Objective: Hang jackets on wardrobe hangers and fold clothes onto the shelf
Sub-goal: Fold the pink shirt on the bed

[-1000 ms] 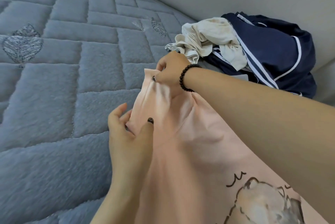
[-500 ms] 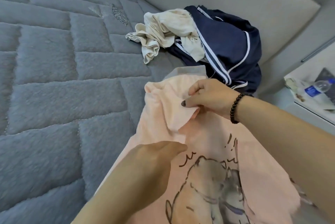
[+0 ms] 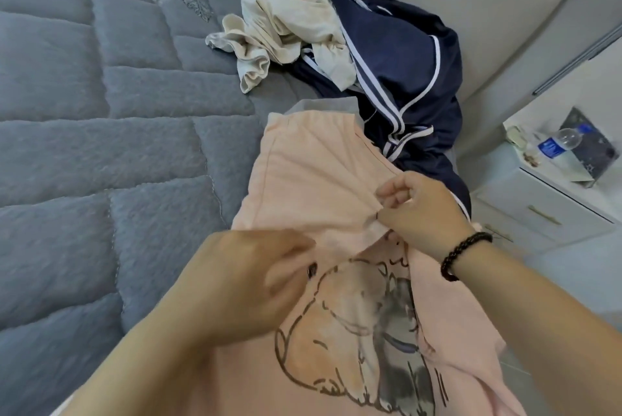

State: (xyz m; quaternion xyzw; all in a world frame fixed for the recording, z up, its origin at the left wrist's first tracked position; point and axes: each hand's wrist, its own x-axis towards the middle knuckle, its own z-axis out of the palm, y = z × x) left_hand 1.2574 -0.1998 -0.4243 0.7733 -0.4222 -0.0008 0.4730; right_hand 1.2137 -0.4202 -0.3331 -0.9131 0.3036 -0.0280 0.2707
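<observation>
Fingers [image 3: 392, 195] of the right hand [image 3: 420, 210] are curled and pinching a fold of the pink shirt [image 3: 309, 180], right at the edge where the fabric doubles over; the left hand [image 3: 249, 284] pinches the same fold a little nearer the body, thumb pressed onto the cloth. Between the two grips the fold runs across the shirt just above the printed animal. The shirt lies spread on the grey quilted bed [image 3: 101, 146], its far end near the heap of clothes — a navy jacket [image 3: 404, 79] with white stripes and a cream garment [image 3: 289, 28] tumbled on top. It looks thin and floppy, light enough to lift with fingertips, so I'd judge it needs holding at both ends of a fold or it will sag and crease. Seams and hems seem the surest places to take it — the loose middle would just bunch.
</observation>
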